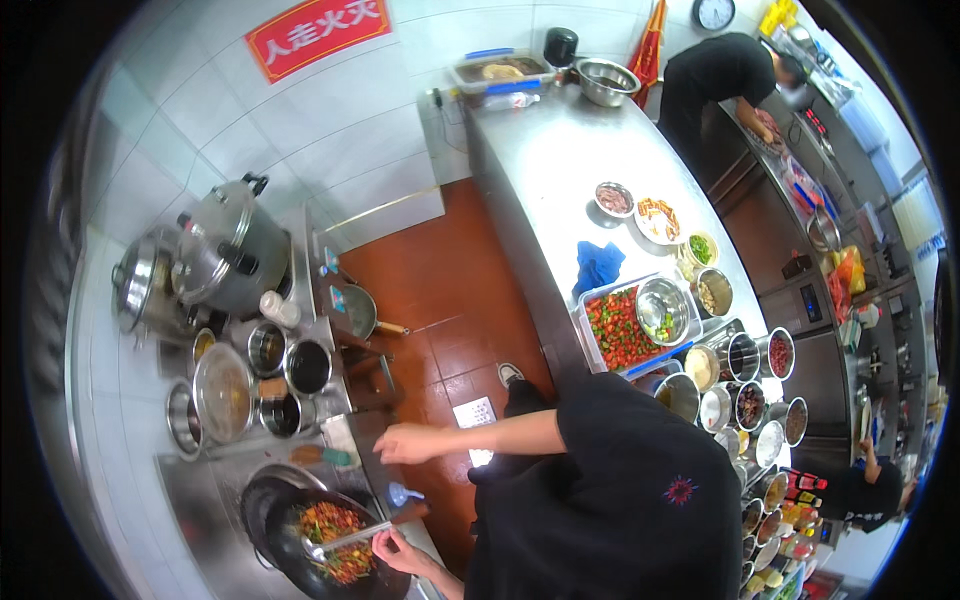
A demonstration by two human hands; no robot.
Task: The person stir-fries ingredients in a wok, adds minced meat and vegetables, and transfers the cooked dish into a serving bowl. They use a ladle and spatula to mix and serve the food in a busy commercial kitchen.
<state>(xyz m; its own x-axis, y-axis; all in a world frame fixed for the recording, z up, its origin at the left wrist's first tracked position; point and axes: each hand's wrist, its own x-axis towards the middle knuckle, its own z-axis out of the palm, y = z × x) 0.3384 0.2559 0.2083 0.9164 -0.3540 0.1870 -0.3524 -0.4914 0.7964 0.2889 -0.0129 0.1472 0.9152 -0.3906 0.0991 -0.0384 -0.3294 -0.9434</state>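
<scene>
My left hand [401, 553] grips the metal shaft of a ladle [352, 537], below its wooden end. The ladle's bowl rests in a black wok [300, 566] holding a chopped red and green dish [330, 521]. My right hand [409, 444] is held over the stove's front edge, fingers loosely bent, with nothing visible in it. Closest to that hand is a brush-like tool [322, 454] with a green end, lying on the stove top. A blue plastic funnel [402, 493] sits between my hands, beside the wok.
Metal pots [307, 366] and a pressure cooker [232, 247] stand farther along the stove. A pan [364, 311] hangs over the red floor. Behind me, a steel table [525, 150] carries a tub of chopped peppers [611, 326] and several bowls. Another person [720, 79] bends over a far counter.
</scene>
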